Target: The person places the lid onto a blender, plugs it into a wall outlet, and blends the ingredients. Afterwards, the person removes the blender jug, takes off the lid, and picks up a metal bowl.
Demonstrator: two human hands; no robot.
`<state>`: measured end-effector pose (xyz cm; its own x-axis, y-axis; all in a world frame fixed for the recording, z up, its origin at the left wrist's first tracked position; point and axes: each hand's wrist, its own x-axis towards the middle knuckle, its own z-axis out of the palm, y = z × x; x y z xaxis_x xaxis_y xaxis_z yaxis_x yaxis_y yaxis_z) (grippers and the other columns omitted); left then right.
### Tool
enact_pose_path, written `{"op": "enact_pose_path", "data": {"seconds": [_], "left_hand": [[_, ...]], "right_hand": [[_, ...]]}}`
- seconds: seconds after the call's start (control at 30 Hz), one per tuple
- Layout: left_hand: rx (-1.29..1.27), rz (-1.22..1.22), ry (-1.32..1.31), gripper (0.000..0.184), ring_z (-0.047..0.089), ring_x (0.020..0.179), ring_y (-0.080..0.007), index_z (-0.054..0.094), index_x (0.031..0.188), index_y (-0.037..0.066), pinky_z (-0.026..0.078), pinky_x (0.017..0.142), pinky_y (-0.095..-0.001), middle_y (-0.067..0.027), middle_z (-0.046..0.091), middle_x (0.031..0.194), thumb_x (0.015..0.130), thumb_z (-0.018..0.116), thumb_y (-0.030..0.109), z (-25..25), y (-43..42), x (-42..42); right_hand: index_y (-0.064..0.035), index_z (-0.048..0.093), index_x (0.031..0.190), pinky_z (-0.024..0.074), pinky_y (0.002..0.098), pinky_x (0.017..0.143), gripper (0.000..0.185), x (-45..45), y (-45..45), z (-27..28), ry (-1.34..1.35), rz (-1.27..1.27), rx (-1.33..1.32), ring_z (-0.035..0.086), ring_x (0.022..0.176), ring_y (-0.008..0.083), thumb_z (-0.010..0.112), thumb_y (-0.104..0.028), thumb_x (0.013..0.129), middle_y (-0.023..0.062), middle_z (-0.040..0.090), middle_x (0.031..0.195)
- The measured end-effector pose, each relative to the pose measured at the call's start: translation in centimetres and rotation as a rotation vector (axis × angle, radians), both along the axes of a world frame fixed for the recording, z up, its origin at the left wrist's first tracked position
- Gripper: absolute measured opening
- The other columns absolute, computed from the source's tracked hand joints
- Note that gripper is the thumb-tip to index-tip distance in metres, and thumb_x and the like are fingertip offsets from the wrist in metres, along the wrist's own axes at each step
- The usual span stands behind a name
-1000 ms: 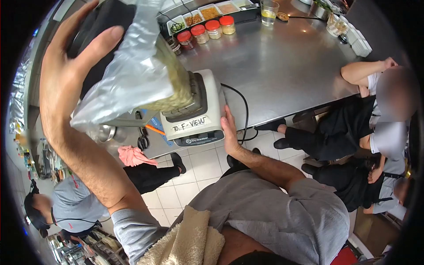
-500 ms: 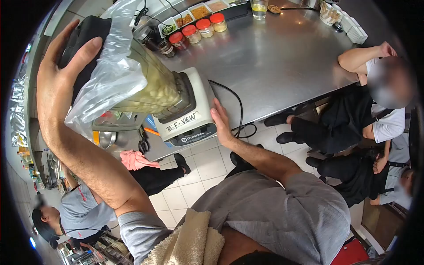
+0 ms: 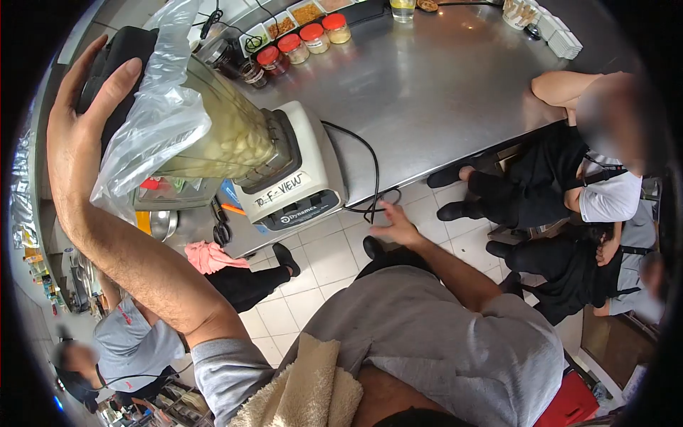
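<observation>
A white-based blender (image 3: 295, 171) stands near the counter's edge, its base marked "TO: F-VIEW". The clear blender jar (image 3: 224, 132) contains pale, chunky pieces in greenish liquid. Draped between the jar and its top is a clear plastic bag (image 3: 160, 117). My left hand (image 3: 78, 128) grips the black blender lid (image 3: 131, 60), thumb on one side and fingers on the other. Off the base, my right hand (image 3: 398, 226) holds nothing, its fingers apart, close to the black power cord (image 3: 375, 167).
Red-lidded jars (image 3: 293, 48) line the back of the steel counter (image 3: 441, 92), near a glass (image 3: 403, 10). Scissors (image 3: 222, 229) and a metal bowl (image 3: 163, 224) lie beside the blender. One person (image 3: 605, 178) leans at the right; another (image 3: 139, 331) stands left.
My right hand has let go of the blender base and moved right and toward me, fingers spreading. My left hand stays on the lid. The view has shifted slightly.
</observation>
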<state>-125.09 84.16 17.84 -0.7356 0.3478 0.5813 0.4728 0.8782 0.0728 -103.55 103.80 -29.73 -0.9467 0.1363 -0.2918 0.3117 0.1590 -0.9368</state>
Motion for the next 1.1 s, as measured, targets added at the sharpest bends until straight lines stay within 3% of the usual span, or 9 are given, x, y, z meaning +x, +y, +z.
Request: {"op": "enact_pose_path", "data": {"seconds": [0.03,0.2,0.3,0.43,0.6,0.8,0.87,0.9,1.1], "left_hand": [[-0.029,0.005,0.035,0.069,0.058,0.096,-0.0240,0.054,0.117,0.006,0.042,0.086,-0.0320,-0.0186,0.057,0.110,0.064,0.070,0.046,0.0,-0.1,0.0],[-0.017,-0.031,0.063,0.069,0.058,0.096,-0.0244,0.055,0.117,0.006,0.042,0.085,-0.0313,-0.0190,0.057,0.109,0.063,0.070,0.046,0.0,0.0,-0.1],[0.050,-0.088,0.005,0.071,0.059,0.094,-0.0237,0.055,0.116,0.005,0.043,0.084,-0.0305,-0.0183,0.058,0.107,0.061,0.071,0.046,0.0,-0.1,0.2],[0.119,-0.071,-0.015,0.071,0.061,0.091,-0.0234,0.056,0.115,0.005,0.045,0.080,-0.0302,-0.0179,0.059,0.105,0.060,0.071,0.048,-0.3,-0.2,0.3],[0.135,-0.048,-0.023,0.069,0.060,0.094,-0.0246,0.057,0.113,0.005,0.044,0.081,-0.0310,-0.0169,0.060,0.104,0.060,0.070,0.047,0.1,0.0,0.7],[0.155,-0.155,-0.064,0.060,0.057,0.095,-0.0231,0.056,0.110,0.000,0.041,0.084,-0.0298,-0.0150,0.058,0.104,0.065,0.070,0.036,-0.2,0.4,0.6],[0.170,-0.154,-0.098,0.060,0.053,0.100,-0.0227,0.053,0.111,-0.003,0.038,0.088,-0.0300,-0.0143,0.054,0.108,0.066,0.069,0.033,0.0,1.0,1.0],[0.156,-0.147,-0.116,0.061,0.052,0.102,-0.0235,0.052,0.112,-0.003,0.038,0.089,-0.0304,-0.0148,0.052,0.111,0.067,0.069,0.033,0.2,1.2,1.1],[0.035,-0.104,-0.150,0.071,0.046,0.111,-0.0317,0.047,0.119,-0.004,0.033,0.096,-0.0375,-0.0209,0.045,0.122,0.065,0.070,0.037,0.9,1.1,1.0]], "right_hand": [[-0.0035,0.057,0.100,0.0438,0.0299,0.070,0.037,0.3,-0.8,-0.2,0.252,0.028,0.362,0.049,0.091,0.0206,0.069,-0.026,0.073,0.0130,0.050,0.097],[-0.0135,0.062,0.097,0.0434,0.0332,0.069,0.029,-0.7,1.9,1.1,0.010,0.230,0.202,0.050,0.084,0.0232,0.066,-0.031,0.074,0.0114,0.047,0.084],[-0.0068,0.062,0.087,0.0426,0.0366,0.069,0.024,0.2,3.3,7.0,0.056,0.151,0.523,0.051,0.076,0.0275,0.055,-0.030,0.084,0.0125,0.049,0.077],[-0.0018,0.048,0.065,0.0356,0.0295,0.052,0.030,-3.2,7.3,10.0,0.203,-0.496,0.167,0.044,0.057,0.0125,0.053,-0.024,0.085,0.0030,0.047,0.059],[-0.0105,0.044,0.063,0.0248,0.0234,0.043,0.029,-9.1,13.4,17.6,0.332,-0.698,-0.062,0.030,0.046,0.0066,0.054,-0.024,0.086,-0.0050,0.030,0.052],[-0.0046,0.053,0.072,0.0317,0.0254,0.043,0.022,-16.8,19.0,13.1,0.160,-0.396,-0.054,0.037,0.045,0.0093,0.057,-0.023,0.084,-0.0019,0.039,0.053],[-0.0013,0.058,0.097,0.0428,0.0288,0.057,0.030,-19.1,20.6,11.8,-0.095,-0.117,0.561,0.053,0.061,0.0177,0.062,-0.025,0.079,0.0092,0.054,0.070],[-0.0075,0.047,0.122,0.0421,0.0380,0.082,0.056,-19.6,21.0,10.7,-0.070,-0.123,1.002,0.052,0.098,0.0271,0.066,-0.026,0.073,0.0207,0.050,0.111],[-0.0142,0.025,0.136,0.0224,0.0585,0.097,0.074,-28.5,14.4,12.7,0.219,0.404,1.221,0.018,0.129,0.0358,0.063,-0.029,0.074,0.0185,0.020,0.138]]}}
